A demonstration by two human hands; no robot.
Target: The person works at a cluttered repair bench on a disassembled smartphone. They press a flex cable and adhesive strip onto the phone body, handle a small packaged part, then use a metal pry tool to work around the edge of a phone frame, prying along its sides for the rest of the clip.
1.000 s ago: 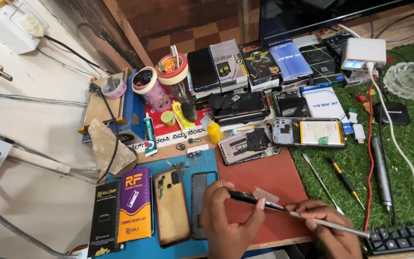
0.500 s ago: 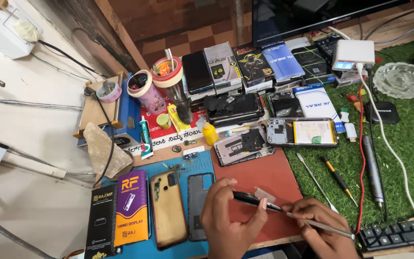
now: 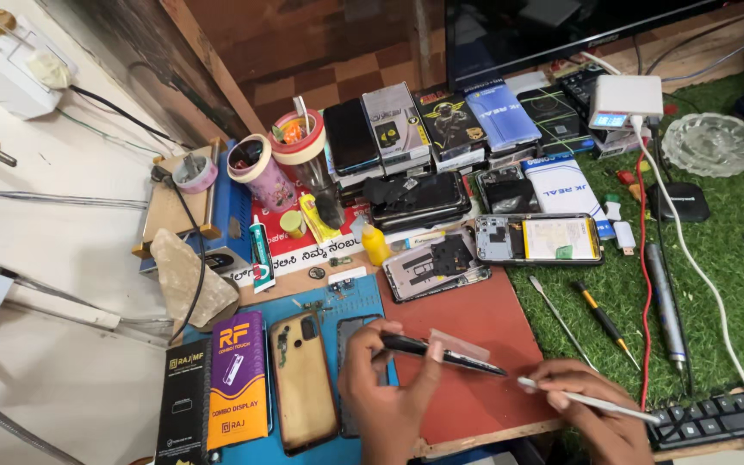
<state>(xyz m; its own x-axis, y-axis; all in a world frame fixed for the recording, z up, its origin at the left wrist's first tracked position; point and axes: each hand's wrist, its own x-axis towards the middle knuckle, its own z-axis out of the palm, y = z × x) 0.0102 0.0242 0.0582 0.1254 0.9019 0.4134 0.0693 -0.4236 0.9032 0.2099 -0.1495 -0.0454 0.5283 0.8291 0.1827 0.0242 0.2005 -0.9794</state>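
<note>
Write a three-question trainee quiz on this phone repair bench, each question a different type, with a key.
1. True or false: the left hand holds a thin dark phone part edge-on above the red mat.
2. The right hand holds: A) yellow bottle, B) slim white tool, C) tape roll.
3. Fill in: the opened phone with its yellow inside showing lies partly on the green ____.

Key
1. true
2. B
3. turf
</note>
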